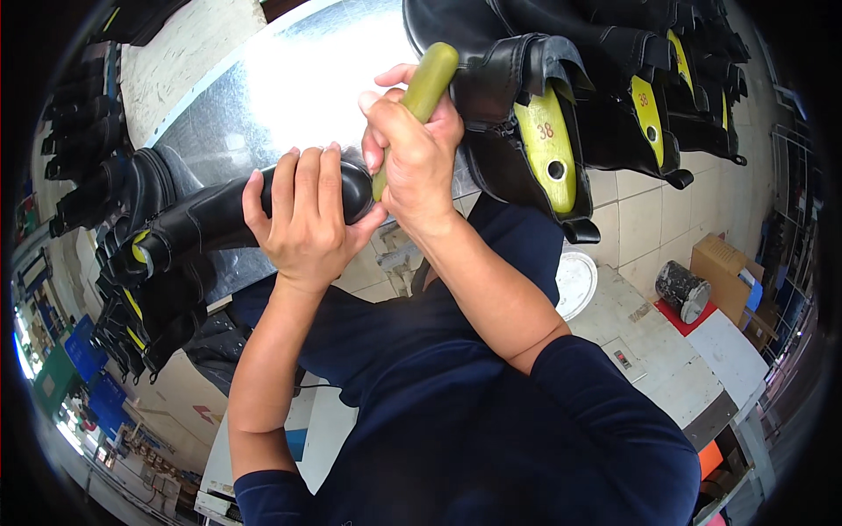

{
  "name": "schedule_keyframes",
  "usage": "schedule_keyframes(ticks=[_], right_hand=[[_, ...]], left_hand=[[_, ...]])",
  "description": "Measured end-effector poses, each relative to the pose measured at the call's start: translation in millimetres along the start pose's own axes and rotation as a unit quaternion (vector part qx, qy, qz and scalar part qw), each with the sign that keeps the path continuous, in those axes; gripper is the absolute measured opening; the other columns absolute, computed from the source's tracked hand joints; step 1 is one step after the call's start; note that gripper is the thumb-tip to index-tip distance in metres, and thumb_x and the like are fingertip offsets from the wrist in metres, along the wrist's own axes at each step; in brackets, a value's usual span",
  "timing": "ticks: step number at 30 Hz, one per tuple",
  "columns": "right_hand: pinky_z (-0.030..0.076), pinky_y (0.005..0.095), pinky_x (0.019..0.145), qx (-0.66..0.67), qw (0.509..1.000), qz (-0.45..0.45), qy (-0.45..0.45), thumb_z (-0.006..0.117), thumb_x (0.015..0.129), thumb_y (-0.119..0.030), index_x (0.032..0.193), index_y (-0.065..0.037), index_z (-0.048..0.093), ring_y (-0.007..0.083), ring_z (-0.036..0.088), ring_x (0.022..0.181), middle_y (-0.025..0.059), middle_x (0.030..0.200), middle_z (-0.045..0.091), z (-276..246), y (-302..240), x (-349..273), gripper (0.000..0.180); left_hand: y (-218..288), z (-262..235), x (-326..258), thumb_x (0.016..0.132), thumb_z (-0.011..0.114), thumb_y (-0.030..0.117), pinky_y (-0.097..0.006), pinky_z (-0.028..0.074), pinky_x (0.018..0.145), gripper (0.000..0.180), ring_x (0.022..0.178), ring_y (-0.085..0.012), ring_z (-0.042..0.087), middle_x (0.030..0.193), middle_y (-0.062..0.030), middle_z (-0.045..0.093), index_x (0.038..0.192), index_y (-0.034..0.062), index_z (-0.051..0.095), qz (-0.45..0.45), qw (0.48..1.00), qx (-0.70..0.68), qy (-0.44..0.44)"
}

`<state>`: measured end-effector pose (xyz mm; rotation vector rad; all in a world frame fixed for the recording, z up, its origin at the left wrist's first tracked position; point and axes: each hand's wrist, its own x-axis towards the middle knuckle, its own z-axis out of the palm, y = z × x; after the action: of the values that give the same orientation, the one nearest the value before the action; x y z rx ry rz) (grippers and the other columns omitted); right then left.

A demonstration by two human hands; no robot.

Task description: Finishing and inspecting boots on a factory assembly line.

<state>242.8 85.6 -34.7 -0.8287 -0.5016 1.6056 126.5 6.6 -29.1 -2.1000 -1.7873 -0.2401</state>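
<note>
The left hand [303, 223] clasps the boot [215, 215]; the right hand [414, 145] wraps the tool [433, 81]. Steady hold, even pressure by the toe [358, 191] should serve best.

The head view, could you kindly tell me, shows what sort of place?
Probably a shoemaking workshop: there are many black shoes, several with yellow lasts inside, and the right hand grips an olive rod.
</note>
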Motion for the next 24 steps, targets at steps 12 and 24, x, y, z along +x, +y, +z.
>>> schedule_keyframes(ticks=[12, 24], right_hand=[[0.037, 0.0271, 0.043, 0.014, 0.998, 0.061, 0.023, 0.067, 0.089, -0.003, 0.105, -0.003, 0.056, 0.0113, 0.047, 0.044, 0.0005, 0.063, 0.051, 0, 1, -11, 0.019], [0.036, 0.0260, 0.040, 0.044, 0.994, 0.087, 0.040, 0.064, 0.090, -0.003, 0.107, -0.001, 0.053, 0.0101, 0.046, 0.043, 0.0020, 0.064, 0.052, 1, 4, -20, 0.020]], left_hand=[[-17, -4, -10, 0.084, 0.067, 0.068, -0.049, 0.029, 0.113, 0.063, 0.113, -0.0212, 0.066, 0.111, -0.0042, 0.071, 0.108, 0.0105, 0.072, 0.044, 0.996, -0.071, 0.022], [-27, -2, -11, 0.090, 0.060, 0.069, -0.049, 0.027, 0.118, 0.063, 0.114, -0.0197, 0.067, 0.113, -0.0020, 0.073, 0.114, 0.0132, 0.074, 0.073, 0.994, -0.071, 0.038]])
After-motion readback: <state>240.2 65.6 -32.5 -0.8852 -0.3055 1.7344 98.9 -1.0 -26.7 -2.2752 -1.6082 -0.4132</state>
